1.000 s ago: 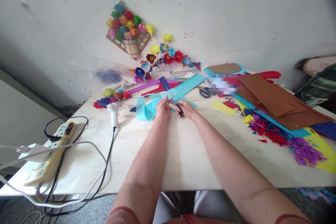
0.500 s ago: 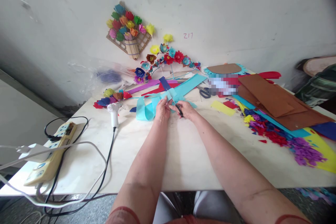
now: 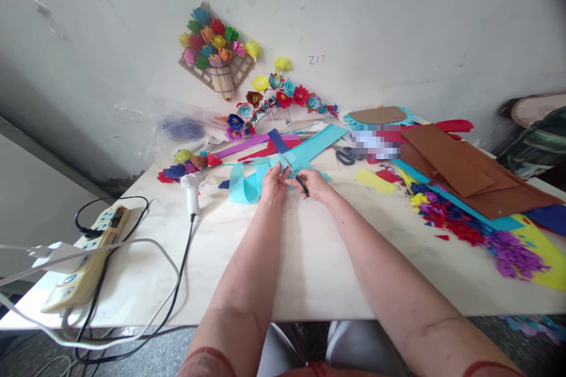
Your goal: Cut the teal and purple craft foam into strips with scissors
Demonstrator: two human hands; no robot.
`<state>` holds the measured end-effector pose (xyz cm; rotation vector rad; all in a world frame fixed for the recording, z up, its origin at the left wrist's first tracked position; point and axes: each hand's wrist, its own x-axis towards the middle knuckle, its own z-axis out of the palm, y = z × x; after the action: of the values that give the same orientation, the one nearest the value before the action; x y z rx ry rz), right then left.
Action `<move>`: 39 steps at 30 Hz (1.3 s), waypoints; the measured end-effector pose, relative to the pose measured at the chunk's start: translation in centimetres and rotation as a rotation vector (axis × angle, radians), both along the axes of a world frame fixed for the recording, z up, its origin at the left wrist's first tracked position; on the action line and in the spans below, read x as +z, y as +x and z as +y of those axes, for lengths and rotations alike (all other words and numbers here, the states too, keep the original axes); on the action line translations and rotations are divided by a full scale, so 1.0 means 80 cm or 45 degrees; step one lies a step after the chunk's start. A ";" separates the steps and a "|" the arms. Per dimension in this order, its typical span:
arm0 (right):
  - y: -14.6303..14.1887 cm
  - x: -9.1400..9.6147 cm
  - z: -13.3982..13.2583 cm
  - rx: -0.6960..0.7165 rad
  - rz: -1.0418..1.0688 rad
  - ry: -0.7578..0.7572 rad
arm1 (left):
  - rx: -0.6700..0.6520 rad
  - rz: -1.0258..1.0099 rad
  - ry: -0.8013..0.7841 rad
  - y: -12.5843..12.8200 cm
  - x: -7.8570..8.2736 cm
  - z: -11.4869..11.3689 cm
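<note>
Item: paper cutting at the counter (image 3: 309,265), far side, middle.

Risk, as we judge it: our left fingertips sit just beside the blades of the scissors (image 3: 297,175), so a closing cut could nick them. The light blue paper strip (image 3: 247,184) curls loosely to the left, so it could twist in the grip and send the cut off line. The glue gun (image 3: 191,188) lies near our left forearm with its cord (image 3: 179,283) trailing toward us; a snagged elbow could drag it. Whether it is hot we cannot tell.

Left hand (image 3: 273,184): fingers drawn together, pinching the near end of the light blue paper strip, which rests on the counter and loops away to the left.

Right hand (image 3: 313,183): closed around the dark handles of the scissors, blades pointing up and away toward the strip. How far the blades are parted is too small to tell.

Nearby: brown sheets (image 3: 469,168) and purple paper scraps (image 3: 513,253) to the right; paper flowers (image 3: 274,100) against the wall; a second pair of scissors (image 3: 345,155) lying apart; a power strip (image 3: 88,259) at the left edge.
</note>
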<state>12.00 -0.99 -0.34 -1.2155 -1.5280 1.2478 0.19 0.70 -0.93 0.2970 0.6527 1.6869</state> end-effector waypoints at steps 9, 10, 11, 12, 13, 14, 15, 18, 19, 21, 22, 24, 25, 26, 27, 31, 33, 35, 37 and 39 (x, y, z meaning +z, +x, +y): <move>0.005 0.022 -0.017 0.074 0.124 -0.148 | -0.077 0.050 0.069 0.000 0.000 -0.002; 0.006 0.022 -0.017 0.084 0.135 -0.156 | -0.079 0.053 0.071 0.001 -0.001 -0.001; 0.007 0.022 -0.017 0.092 0.139 -0.163 | -0.077 0.052 0.072 0.001 -0.001 -0.001; 0.008 0.021 -0.016 0.098 0.139 -0.167 | -0.075 0.051 0.070 0.001 -0.001 -0.001; 0.008 0.021 -0.016 0.100 0.136 -0.171 | -0.073 0.052 0.066 0.001 -0.001 -0.001; 0.008 0.020 -0.015 0.100 0.132 -0.175 | -0.072 0.057 0.062 0.002 -0.001 -0.002; 0.008 0.019 -0.014 0.098 0.132 -0.179 | -0.077 0.065 0.059 0.002 0.000 -0.002; 0.008 0.016 -0.012 0.092 0.149 -0.176 | -0.108 0.096 0.063 0.004 0.003 -0.005; 0.008 0.015 -0.011 0.091 0.159 -0.172 | -0.113 0.101 0.070 0.004 0.004 -0.006; 0.009 0.014 -0.011 0.090 0.178 -0.168 | -0.119 0.106 0.087 0.005 0.005 -0.008; 0.009 0.014 -0.011 0.089 0.184 -0.169 | -0.121 0.110 0.096 0.005 0.005 -0.008; 0.009 0.013 -0.011 0.084 0.190 -0.169 | -0.130 0.126 0.108 0.005 0.006 -0.010; 0.009 0.014 -0.011 0.082 0.189 -0.166 | -0.134 0.135 0.111 0.005 0.006 -0.010; 0.008 0.014 -0.012 0.079 0.187 -0.159 | -0.136 0.141 0.112 0.005 0.006 -0.010; 0.008 0.015 -0.012 0.075 0.182 -0.153 | -0.136 0.143 0.112 0.005 0.007 -0.011; 0.006 0.021 -0.017 0.042 0.155 -0.140 | -0.138 0.131 0.113 0.005 0.007 -0.011; 0.005 0.023 -0.018 0.024 0.153 -0.137 | -0.138 0.125 0.109 0.005 0.007 -0.011; 0.004 0.024 -0.019 0.013 0.152 -0.125 | -0.135 0.122 0.106 0.005 0.006 -0.010; 0.003 0.022 -0.017 0.003 0.144 -0.109 | -0.131 0.123 0.109 0.005 0.006 -0.010; 0.002 0.018 -0.014 -0.012 0.134 -0.099 | -0.130 0.126 0.118 0.005 0.005 -0.010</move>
<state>12.20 -2.13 1.12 -1.1859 -1.4074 1.3544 0.60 -0.11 -0.52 0.4746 0.6227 1.6143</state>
